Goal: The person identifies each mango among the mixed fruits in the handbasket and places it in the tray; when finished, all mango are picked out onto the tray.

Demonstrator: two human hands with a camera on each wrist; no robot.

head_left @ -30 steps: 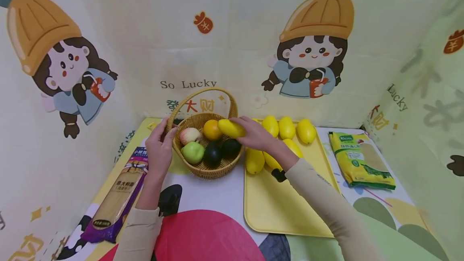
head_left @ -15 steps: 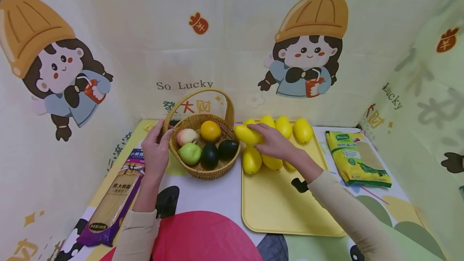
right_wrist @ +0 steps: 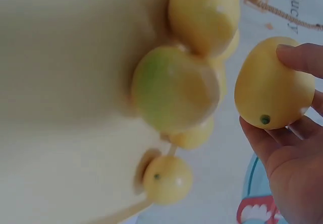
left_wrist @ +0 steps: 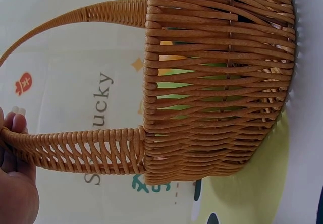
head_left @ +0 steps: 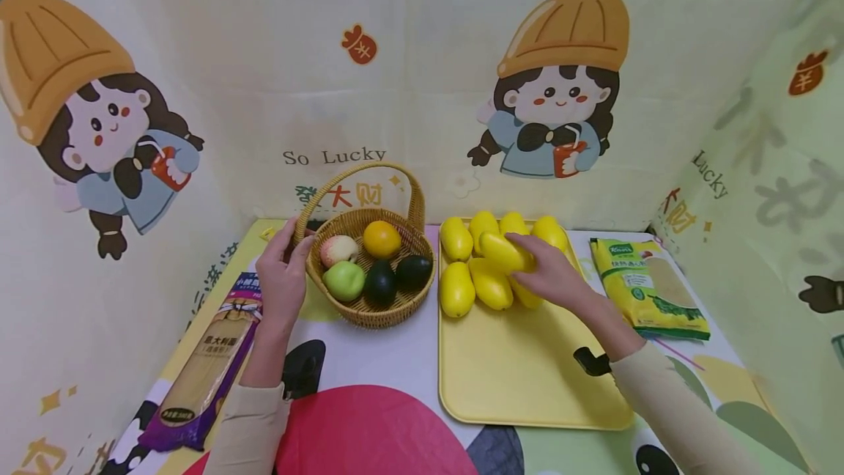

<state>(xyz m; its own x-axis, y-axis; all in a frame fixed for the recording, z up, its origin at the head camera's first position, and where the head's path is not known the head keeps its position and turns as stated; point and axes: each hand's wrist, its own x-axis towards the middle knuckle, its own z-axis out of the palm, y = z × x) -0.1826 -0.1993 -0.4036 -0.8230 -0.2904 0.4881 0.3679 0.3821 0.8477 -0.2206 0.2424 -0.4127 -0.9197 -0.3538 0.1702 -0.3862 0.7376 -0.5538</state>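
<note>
My left hand [head_left: 281, 277] grips the handle of a wicker basket [head_left: 379, 317] at its left side, and the left wrist view shows the fingers round that handle [left_wrist: 75, 148]. Inside the basket lie an orange [head_left: 382, 240], a pale pink peach [head_left: 339, 251], a green apple [head_left: 344, 281] and two dark avocados [head_left: 380, 282]. Above the yellow tray [head_left: 527, 380], my right hand [head_left: 552, 270] holds a yellow mango [right_wrist: 272, 85] between thumb and fingers. Several more mangoes [head_left: 456, 289] sit in rows at the tray's back, below the held one.
Left of the basket lies a purple-edged pack of spaghetti [head_left: 207, 365]. A yellow-green pasta bag [head_left: 649, 288] lies right of the tray. Printed cloth walls [head_left: 422, 94] stand behind and on both sides of the patterned tabletop.
My right hand has carried the mango rightward, from over the basket's right rim to above the mangoes on the tray. The left hand stays on the basket handle.
</note>
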